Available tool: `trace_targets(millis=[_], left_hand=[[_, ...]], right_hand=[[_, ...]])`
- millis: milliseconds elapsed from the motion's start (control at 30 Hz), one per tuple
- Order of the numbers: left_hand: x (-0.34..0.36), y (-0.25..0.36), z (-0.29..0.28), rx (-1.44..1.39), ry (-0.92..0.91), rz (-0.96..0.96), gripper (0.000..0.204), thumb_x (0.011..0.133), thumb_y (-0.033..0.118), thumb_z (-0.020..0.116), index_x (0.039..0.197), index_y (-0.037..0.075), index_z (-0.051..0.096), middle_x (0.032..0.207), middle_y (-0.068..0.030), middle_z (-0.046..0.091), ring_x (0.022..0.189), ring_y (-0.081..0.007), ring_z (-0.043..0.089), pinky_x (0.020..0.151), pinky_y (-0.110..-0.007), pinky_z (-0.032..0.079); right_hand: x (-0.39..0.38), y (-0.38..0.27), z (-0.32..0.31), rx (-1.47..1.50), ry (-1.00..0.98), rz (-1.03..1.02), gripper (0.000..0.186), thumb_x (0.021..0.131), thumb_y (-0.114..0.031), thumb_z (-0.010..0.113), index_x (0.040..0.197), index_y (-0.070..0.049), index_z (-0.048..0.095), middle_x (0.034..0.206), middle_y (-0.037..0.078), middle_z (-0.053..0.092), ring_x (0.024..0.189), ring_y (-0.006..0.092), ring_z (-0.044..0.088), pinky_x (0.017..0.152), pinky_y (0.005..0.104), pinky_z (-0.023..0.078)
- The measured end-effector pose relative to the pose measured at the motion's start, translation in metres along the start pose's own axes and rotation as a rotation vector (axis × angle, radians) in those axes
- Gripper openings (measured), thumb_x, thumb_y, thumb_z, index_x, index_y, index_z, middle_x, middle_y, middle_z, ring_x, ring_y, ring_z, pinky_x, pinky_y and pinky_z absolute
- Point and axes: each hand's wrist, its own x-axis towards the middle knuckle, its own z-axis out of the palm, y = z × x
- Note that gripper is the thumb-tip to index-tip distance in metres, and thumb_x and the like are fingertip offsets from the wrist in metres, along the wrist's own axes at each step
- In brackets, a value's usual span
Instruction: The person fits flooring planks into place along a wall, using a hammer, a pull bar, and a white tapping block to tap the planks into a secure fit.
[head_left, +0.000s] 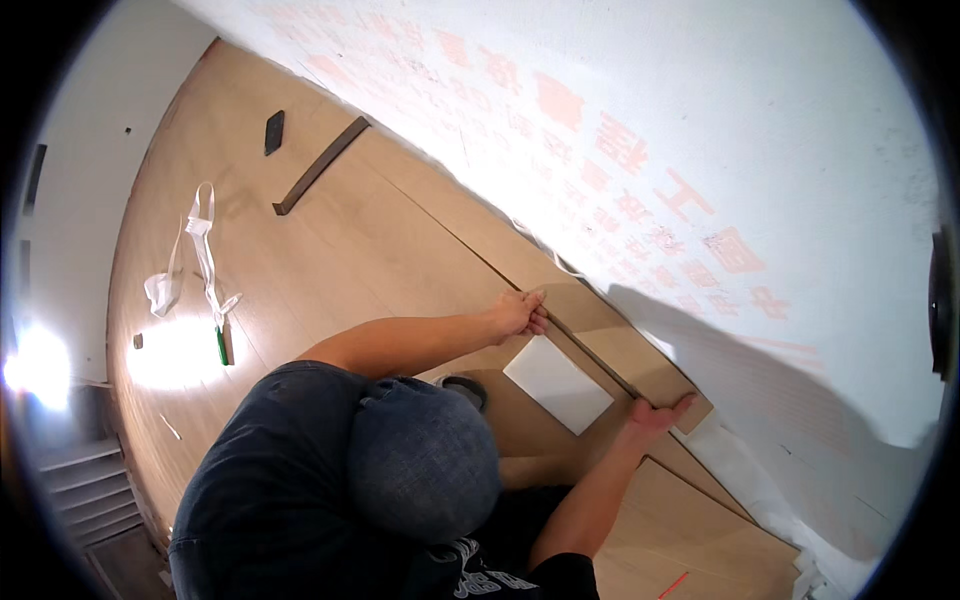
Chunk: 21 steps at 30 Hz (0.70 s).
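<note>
A narrow wood-look floor plank [610, 345] lies along the foot of the wall, with a dark gap on its near side. My left hand [520, 314] is closed, fingers curled at the plank's near edge, thumb reaching over it. At the plank's right end, my right hand [660, 414] grips it, fingers spread across the end and palm beside the edge. Between my hands a white rectangular slab [558, 385] lies on the floor. My bent knee [425, 455] in blue denim and part of a shoe [465, 390] show beside it.
A white wall [700, 130] with faded red print rises along the right. Left on the laid floor [400, 260] are a dark hooked flat bar [320, 167], a black flat object [274, 132] and white straps [203, 245] by a green-handled tool [221, 345]. A bright lamp [40, 368] glares far left.
</note>
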Motion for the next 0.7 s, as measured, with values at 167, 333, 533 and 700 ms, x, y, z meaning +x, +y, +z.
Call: trace_targets(millis=[167,333,533,700], left_hand=[[0.001,-0.005,-0.011,0.032,-0.045,-0.022,0.049,0.109,0.047,0.045,0.103,0.002,0.063,0.086,-0.0087,0.071,0.07,-0.0163,0.068,0.059,-0.031,0.051],[0.003,0.011,-0.022,0.082,-0.198,-0.017,0.051,0.109,0.05,0.044,0.108,0.003,0.064,0.088,-0.0091,0.071,0.068,-0.0158,0.066,0.052,-0.03,0.047],[-0.002,0.023,-0.048,-0.071,-0.038,0.028,0.047,0.11,0.049,0.043,0.108,0.008,0.065,0.091,-0.005,0.07,0.07,-0.0143,0.065,0.058,-0.028,0.047],[0.002,0.015,-0.067,-0.022,-0.054,0.068,0.048,0.11,0.048,0.041,0.115,0.006,0.065,0.094,-0.0055,0.07,0.076,-0.0175,0.067,0.072,-0.033,0.055]], right_hand=[[-0.011,-0.001,-0.015,-0.961,-0.143,-0.538,0.065,0.094,-0.029,0.067,0.146,0.005,0.048,0.147,0.022,0.053,0.131,0.0368,0.054,0.113,0.0437,0.041],[0.014,0.019,-0.06,-0.493,-0.172,-0.271,0.062,0.098,-0.024,0.065,0.149,0.004,0.044,0.151,0.022,0.049,0.134,0.0352,0.051,0.115,0.0429,0.04],[-0.026,-0.03,-0.024,-0.437,-0.178,-0.264,0.061,0.108,-0.04,0.051,0.153,0.0,0.041,0.154,0.013,0.046,0.139,0.0284,0.046,0.119,0.04,0.036],[-0.028,-0.031,-0.006,-0.433,-0.023,-0.153,0.059,0.107,-0.035,0.052,0.153,0.001,0.041,0.157,0.013,0.044,0.14,0.028,0.046,0.12,0.0392,0.035]])
